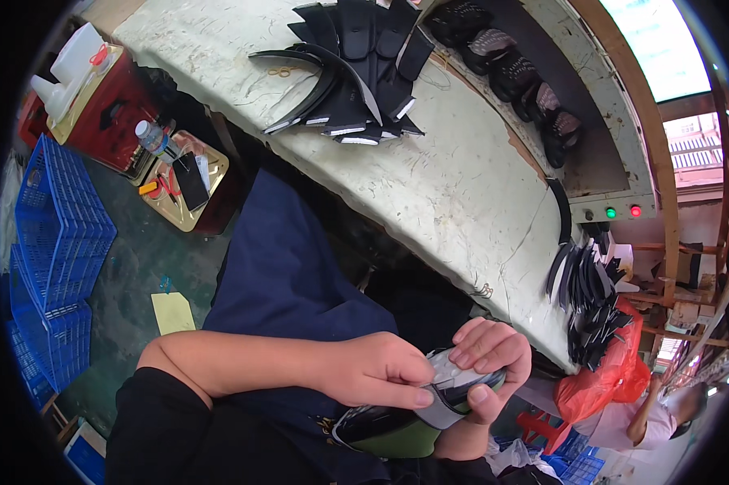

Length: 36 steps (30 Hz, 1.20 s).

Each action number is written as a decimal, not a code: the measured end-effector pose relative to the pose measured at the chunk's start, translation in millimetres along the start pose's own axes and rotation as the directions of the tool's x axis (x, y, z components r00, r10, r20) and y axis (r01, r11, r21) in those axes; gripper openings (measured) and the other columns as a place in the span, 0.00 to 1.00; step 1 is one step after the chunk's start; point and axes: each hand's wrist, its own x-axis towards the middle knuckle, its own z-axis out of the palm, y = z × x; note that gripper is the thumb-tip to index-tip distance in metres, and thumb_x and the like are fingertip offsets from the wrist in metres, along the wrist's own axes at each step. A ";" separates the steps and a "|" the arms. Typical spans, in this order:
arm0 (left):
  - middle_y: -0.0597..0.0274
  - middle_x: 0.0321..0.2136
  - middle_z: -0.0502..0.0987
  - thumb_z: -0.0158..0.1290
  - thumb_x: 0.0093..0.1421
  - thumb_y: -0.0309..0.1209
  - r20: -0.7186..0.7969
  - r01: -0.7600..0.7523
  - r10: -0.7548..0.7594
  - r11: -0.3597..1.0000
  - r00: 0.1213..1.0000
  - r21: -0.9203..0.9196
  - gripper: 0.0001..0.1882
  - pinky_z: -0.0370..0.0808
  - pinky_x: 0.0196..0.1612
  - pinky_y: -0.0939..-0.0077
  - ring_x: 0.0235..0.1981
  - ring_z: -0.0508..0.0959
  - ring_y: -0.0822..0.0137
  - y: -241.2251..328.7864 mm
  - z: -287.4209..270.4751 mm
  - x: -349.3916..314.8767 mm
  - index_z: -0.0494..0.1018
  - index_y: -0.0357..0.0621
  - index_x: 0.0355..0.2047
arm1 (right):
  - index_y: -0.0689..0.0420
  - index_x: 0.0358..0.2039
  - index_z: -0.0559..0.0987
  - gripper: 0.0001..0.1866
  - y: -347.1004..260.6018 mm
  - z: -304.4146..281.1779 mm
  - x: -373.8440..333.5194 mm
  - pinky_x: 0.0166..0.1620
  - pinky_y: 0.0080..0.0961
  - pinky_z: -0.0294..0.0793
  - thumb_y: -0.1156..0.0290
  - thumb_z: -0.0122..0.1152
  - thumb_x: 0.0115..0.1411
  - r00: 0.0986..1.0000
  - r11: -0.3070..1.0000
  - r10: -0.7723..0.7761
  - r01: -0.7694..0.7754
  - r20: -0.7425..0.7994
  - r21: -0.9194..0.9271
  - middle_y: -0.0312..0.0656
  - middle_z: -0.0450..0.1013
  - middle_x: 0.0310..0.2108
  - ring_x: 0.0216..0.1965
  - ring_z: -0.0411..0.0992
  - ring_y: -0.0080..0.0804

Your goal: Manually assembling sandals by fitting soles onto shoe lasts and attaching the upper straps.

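Over my lap, both hands hold a dark shoe upper (pixel 372 424) with a green part, perhaps a shoe last, along its lower side. My left hand (pixel 385 370) is closed, pinching the edge of a grey strip (pixel 439 412) that bends across the shoe. Curled round the shoe's right end is my right hand (pixel 492 356), its fingers over a pale, glossy patch and its thumb against the side. The fingers hide part of the upper. Beyond, a fanned pile of black curved shoe pieces (pixel 356 93) with white edges lies on the worktable (pixel 437 186).
At right, several black strips (pixel 579 279) overhang the table beside a red plastic bag (pixel 607 384). Black shoes (pixel 514 77) line a recessed channel behind. Blue crates (pixel 61 226) stand at left near a stool (pixel 179 214) bearing a bottle and phone. A person (pixel 643 416) is at lower right.
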 end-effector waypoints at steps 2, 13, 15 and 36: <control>0.68 0.16 0.61 0.59 0.65 0.38 0.065 0.197 -0.194 0.980 0.979 -0.039 0.25 0.61 0.24 0.70 0.18 0.63 0.71 9.2 -5.5 3.3 0.59 0.41 0.18 | 0.58 0.27 0.74 0.15 -2.3 -1.4 -3.2 0.38 0.33 0.74 0.67 0.72 0.45 0.999 0.999 -0.020 0.019 -0.029 -0.036 0.43 0.74 0.24 0.25 0.75 0.35; 0.69 0.35 0.71 0.67 0.59 0.44 0.096 0.552 -0.545 0.829 0.833 -0.086 0.24 0.65 0.34 0.80 0.34 0.66 0.79 -38.1 -4.0 9.8 0.69 0.44 0.45 | 0.60 0.29 0.74 0.14 -29.1 9.2 10.5 0.33 0.30 0.74 0.65 0.67 0.51 0.999 0.929 0.009 0.009 0.047 -0.370 0.44 0.74 0.25 0.24 0.74 0.36; 0.65 0.48 0.70 0.65 0.60 0.48 -0.011 0.562 -0.647 0.671 0.762 -0.484 0.33 0.68 0.42 0.78 0.44 0.68 0.76 -34.1 -2.9 0.5 0.63 0.44 0.56 | 0.61 0.32 0.75 0.14 -39.7 3.4 24.1 0.32 0.31 0.75 0.64 0.67 0.54 0.982 0.699 0.177 -0.078 0.066 -0.711 0.46 0.74 0.25 0.25 0.76 0.41; 0.55 0.68 0.59 0.59 0.60 0.56 -0.218 0.271 -0.611 0.604 0.761 -0.749 0.55 0.62 0.68 0.63 0.68 0.62 0.61 6.3 -51.5 -92.9 0.39 0.47 0.74 | 0.58 0.46 0.81 0.16 78.1 87.7 249.8 0.41 0.40 0.75 0.70 0.65 0.57 0.864 0.525 0.057 0.400 0.500 -0.751 0.47 0.77 0.33 0.34 0.76 0.47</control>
